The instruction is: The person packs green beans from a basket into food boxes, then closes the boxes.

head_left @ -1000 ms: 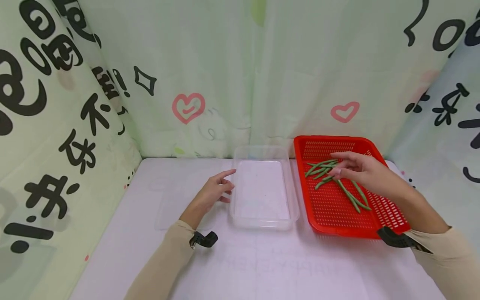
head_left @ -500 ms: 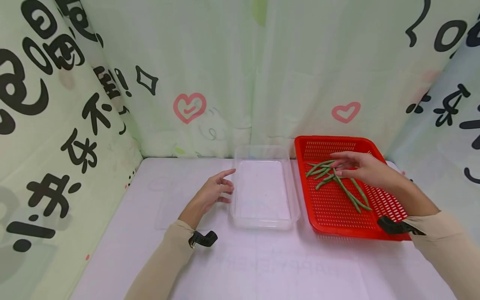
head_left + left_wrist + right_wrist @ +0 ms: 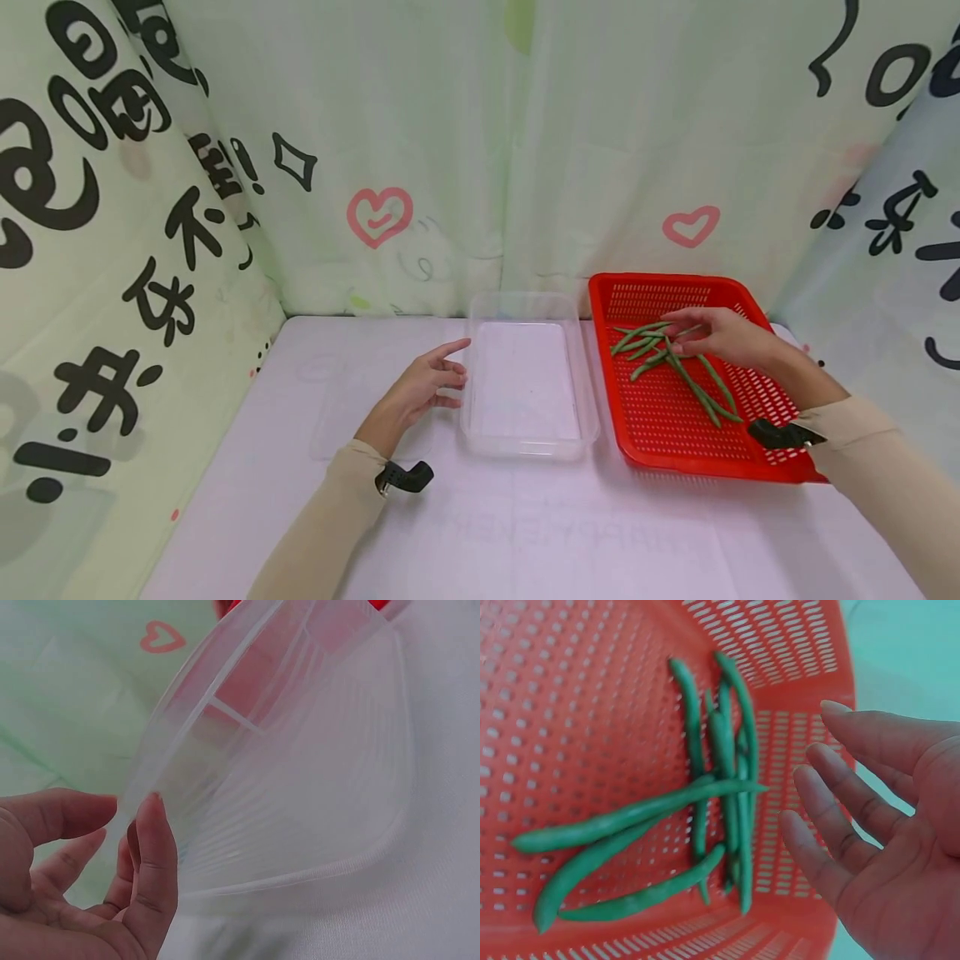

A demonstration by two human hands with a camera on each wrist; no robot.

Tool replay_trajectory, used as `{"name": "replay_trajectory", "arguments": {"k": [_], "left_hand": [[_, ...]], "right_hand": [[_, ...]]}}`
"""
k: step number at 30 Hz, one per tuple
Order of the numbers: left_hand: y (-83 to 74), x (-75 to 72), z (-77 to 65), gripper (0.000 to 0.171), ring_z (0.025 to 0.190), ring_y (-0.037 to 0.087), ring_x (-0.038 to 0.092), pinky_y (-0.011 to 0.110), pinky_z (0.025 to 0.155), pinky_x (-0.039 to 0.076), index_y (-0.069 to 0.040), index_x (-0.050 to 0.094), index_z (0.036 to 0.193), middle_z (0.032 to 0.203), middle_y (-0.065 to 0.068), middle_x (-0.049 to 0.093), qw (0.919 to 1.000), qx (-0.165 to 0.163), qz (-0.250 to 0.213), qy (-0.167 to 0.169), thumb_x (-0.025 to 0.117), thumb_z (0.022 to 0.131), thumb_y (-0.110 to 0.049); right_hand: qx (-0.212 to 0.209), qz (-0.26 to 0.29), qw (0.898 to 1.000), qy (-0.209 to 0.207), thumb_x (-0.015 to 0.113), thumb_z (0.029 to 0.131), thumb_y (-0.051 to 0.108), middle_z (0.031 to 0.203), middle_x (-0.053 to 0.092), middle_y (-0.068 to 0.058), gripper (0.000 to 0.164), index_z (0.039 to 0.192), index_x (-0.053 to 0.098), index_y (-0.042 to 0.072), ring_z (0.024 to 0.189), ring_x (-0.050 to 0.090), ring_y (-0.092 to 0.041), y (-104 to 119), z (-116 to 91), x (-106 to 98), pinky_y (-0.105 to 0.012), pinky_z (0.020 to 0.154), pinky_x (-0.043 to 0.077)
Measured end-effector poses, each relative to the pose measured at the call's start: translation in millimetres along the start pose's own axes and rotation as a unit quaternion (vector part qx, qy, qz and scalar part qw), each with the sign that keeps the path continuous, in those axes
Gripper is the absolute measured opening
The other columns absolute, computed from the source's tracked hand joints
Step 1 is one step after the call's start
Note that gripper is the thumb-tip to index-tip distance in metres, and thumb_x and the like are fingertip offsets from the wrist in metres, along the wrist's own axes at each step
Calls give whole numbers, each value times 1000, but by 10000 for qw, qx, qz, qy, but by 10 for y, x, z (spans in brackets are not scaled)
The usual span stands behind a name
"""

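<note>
Several green beans (image 3: 693, 383) lie in a red perforated plastic basket (image 3: 637, 442) at the right of the table. My right hand (image 3: 723, 337) hovers over the beans near the basket's far part. In the right wrist view its fingers are extended and slightly spread, holding nothing, and the beans (image 3: 630, 817) lie apart from them. A clear rectangular plastic container (image 3: 525, 446) stands left of the basket. Beside its left wall is my left hand (image 3: 420, 387), fingers loosely bent. The left wrist view puts those fingertips at the container's rim (image 3: 184, 727); whether they touch it I cannot tell.
A faint transparent flat sheet, perhaps a lid (image 3: 330, 429), lies on the white table (image 3: 525, 533) left of the container. Printed curtains (image 3: 450, 125) close off the back and both sides. Container and basket stand side by side near the back edge.
My right hand has shifted slightly over the basket, its forearm and wrist swinging a little left and its fingers lowering toward the beans. My left hand has stayed nearly still by the container.
</note>
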State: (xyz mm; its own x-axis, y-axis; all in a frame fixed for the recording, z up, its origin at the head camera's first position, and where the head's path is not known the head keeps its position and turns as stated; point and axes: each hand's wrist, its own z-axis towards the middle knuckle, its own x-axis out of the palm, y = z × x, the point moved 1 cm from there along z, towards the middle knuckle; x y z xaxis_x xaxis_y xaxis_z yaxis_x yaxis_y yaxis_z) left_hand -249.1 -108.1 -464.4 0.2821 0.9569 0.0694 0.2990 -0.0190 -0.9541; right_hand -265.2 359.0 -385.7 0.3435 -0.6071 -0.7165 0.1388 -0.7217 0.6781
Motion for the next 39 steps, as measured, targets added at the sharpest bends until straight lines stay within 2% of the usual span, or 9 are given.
{"name": "replay_trajectory", "arguments": {"k": [4, 11, 17, 23, 28, 33, 36, 39], "left_hand": [[8, -12, 13, 64, 91, 17, 60, 34, 71, 61, -28, 53, 149, 105, 5, 56, 10000, 10, 9, 23, 63, 93, 2], [27, -20, 23, 63, 92, 18, 59, 34, 71, 61, -25, 49, 152, 106, 5, 55, 9999, 54, 76, 51, 62, 96, 0], [32, -25, 11, 61, 91, 18, 60, 34, 71, 61, -29, 54, 148, 105, 5, 56, 10000, 56, 20, 4, 62, 95, 0], [38, -31, 11, 61, 90, 18, 60, 34, 71, 61, -28, 54, 148, 105, 5, 56, 10000, 71, -36, 33, 62, 95, 1], [39, -28, 6, 62, 90, 18, 60, 33, 70, 61, -28, 54, 148, 104, 4, 56, 10000, 51, -48, 4, 63, 94, 1], [52, -16, 3, 63, 89, 17, 59, 33, 70, 60, -26, 52, 149, 105, 4, 55, 9999, 43, -76, 57, 62, 94, 2], [55, -14, 0, 63, 88, 17, 59, 33, 70, 60, -25, 51, 151, 105, 4, 55, 9999, 63, -61, 83, 62, 95, 1], [52, -19, 0, 63, 89, 18, 59, 33, 70, 60, -25, 50, 151, 106, 5, 54, 9999, 80, -39, 93, 62, 95, 1]], "right_hand": [[35, -38, 9999, 92, 70, 94, 9, 135, 58, -29, 62, 150, 45, -1, 114, 62, -38, -106, 56, -5, -30, 83, 60], [88, 20, 9997, 224, 68, 93, -1, 132, 55, -32, 64, 150, 39, -7, 109, 65, -39, -288, 143, 23, -42, 87, 60], [159, 314, 9987, 363, 70, 92, -2, 132, 53, -35, 71, 152, 33, -9, 110, 66, -42, -394, 195, 51, -39, 86, 60], [236, 262, 9986, 386, 71, 92, 2, 129, 53, -35, 72, 150, 32, -14, 110, 65, -42, -429, 229, 89, -34, 85, 60], [379, -35, 9987, 337, 74, 91, 6, 114, 59, -27, 71, 147, 36, -14, 99, 60, -33, -415, 232, 137, -26, 77, 57], [315, -194, 9973, 629, 75, 88, 0, 91, 61, -14, 68, 141, 37, -20, 83, 57, -21, -440, 230, 191, -24, 69, 53], [320, -130, 9964, 769, 71, 90, -2, 88, 62, -12, 63, 139, 37, -22, 79, 59, -20, -447, 226, 198, -27, 67, 55], [430, -25, 9965, 720, 68, 92, 0, 91, 62, -13, 60, 142, 39, -17, 81, 61, -23, -427, 215, 179, -31, 70, 58]]}}
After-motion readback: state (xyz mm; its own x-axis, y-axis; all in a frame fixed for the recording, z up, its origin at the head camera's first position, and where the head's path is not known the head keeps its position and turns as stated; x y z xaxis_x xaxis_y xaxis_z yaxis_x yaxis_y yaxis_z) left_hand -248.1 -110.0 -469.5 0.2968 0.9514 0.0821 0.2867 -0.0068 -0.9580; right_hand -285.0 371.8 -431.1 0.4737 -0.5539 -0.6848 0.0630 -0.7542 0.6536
